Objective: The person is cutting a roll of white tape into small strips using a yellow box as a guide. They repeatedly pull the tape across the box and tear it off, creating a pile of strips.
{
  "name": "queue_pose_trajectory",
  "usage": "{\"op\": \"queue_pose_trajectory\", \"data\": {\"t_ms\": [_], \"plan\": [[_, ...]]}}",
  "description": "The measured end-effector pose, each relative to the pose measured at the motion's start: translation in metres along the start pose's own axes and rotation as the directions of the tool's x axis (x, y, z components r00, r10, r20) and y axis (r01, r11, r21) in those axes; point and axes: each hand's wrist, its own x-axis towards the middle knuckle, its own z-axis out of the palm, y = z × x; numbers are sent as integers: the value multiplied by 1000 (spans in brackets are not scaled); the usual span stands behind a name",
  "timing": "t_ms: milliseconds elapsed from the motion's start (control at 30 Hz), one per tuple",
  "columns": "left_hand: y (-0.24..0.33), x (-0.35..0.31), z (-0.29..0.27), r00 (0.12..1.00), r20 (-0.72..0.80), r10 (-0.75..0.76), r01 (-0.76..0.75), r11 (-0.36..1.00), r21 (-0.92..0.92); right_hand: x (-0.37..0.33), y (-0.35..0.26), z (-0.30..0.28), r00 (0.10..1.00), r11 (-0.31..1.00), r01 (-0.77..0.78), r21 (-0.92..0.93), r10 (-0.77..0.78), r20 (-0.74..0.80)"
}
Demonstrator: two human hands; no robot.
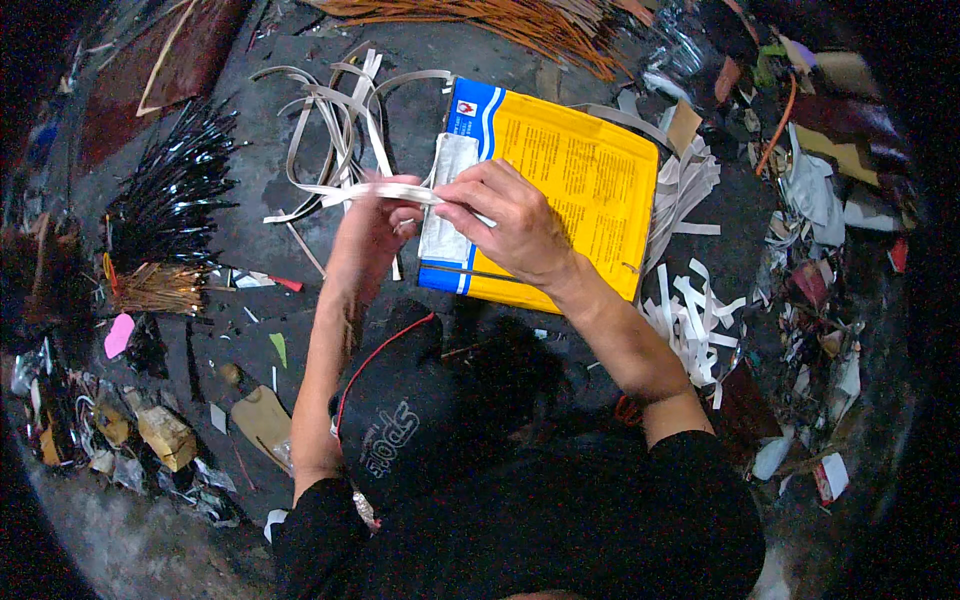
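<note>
Both my hands work over a flat yellow-and-blue printed container [590, 190] that lies on the floor. My right hand [515, 220] is closed, thumb and fingers pinching the near ends of a bundle of long white strips [340, 120]. Just left of it, my left hand [385, 215] curls around the same bundle; motion smears its fingers. The far ends of the strips loop and trail away over the dark floor. A whitish pad [450, 225] rests on the container's blue end, partly hidden beneath the strips and my right hand.
Cut pale strips [690, 190] fan out beside the container, with a heap of white strips [695, 320] nearer me. A bundle of black shiny bristles [175, 190] lies at left, brown sticks [500, 15] at the far side. Mixed scraps [815, 190] litter the right.
</note>
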Motion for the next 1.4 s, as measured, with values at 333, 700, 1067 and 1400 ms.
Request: {"op": "queue_pose_trajectory", "data": {"t_ms": [333,700,1067,1400], "plan": [[-2,4,-14,984,-167,-65,112,952,285,-5,3,-6,1000,999,11,-36,-10,22],[0,8,-25,978,-207,4,79,918,388,-8,6,-7,996,987,86,-134,-82,36],[12,6,-54,966,-258,-11,105,929,354,3,0,0,994,993,104,-62,-101,46],[8,7,-65,963,-268,18,77,937,341,-11,1,-8,989,968,137,-209,-121,86]]}}
